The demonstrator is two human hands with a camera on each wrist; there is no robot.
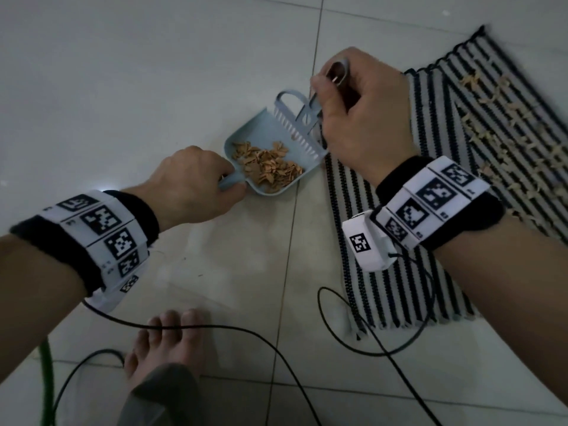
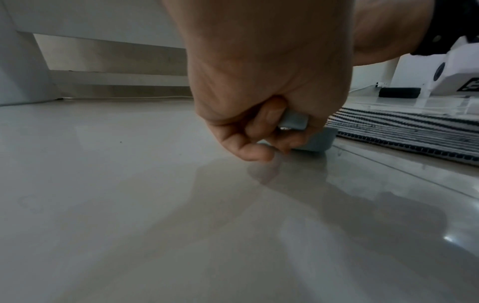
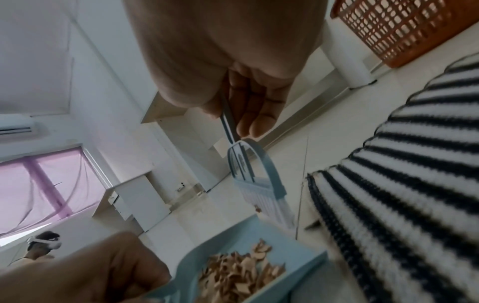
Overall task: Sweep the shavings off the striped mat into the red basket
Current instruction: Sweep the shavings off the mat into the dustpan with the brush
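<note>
On the floor beside the mat [image 1: 399,229], shavings [image 1: 267,167] fill the dustpan [image 1: 242,139].
Left hand [image 1: 190,182] grips its handle; right hand [image 1: 359,109] holds the brush [image 1: 295,124] at its mouth; more shavings lie right.

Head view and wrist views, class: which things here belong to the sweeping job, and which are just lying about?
Belong to the job:
striped mat
shavings left on it
dustpan holding swept shavings, left hand gripping its handle
brush in right hand
red basket

Just lying about:
black cables
green cord
bare foot
</note>
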